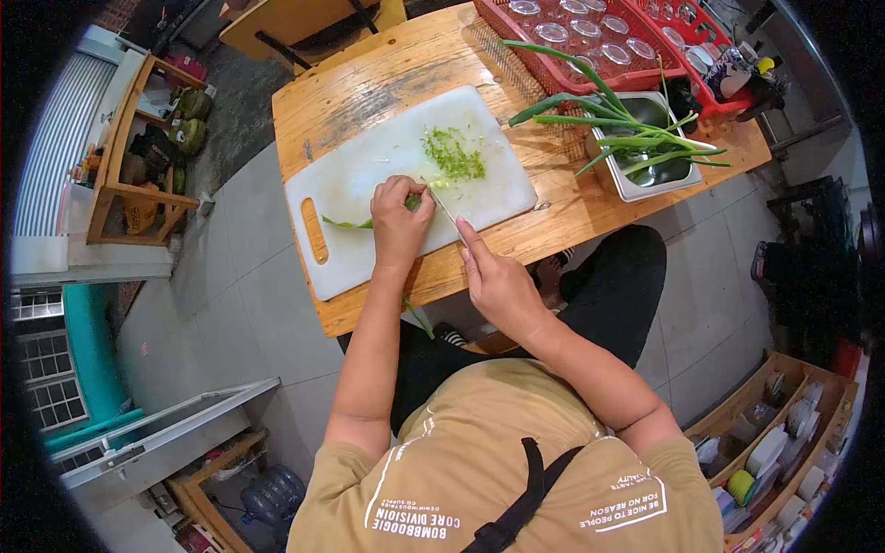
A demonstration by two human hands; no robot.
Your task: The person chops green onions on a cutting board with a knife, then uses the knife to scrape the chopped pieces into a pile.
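My left hand (pixel 400 224) is closed around green onions (pixel 347 223) on the white cutting board (pixel 355 157). One green leaf pokes out to its left, and another hangs past the table's front edge below my wrist. My right hand (pixel 501 284) grips a knife (pixel 446 205), its blade slanting up to the left with the tip close to my left fingertips. Just beyond the blade lies a loose pile of finely chopped green onion (pixel 454 154). My fingers partly hide the knife's handle and the bunch.
On the wooden table (pixel 323 101), a metal container (pixel 636 192) at the right has long green onions (pixel 627 120) lying across it. Behind it, red crates (pixel 502 37) hold upturned glasses. A wooden shelf (pixel 106 184) stands to the left, with a box of containers (pixel 765 452) at lower right.
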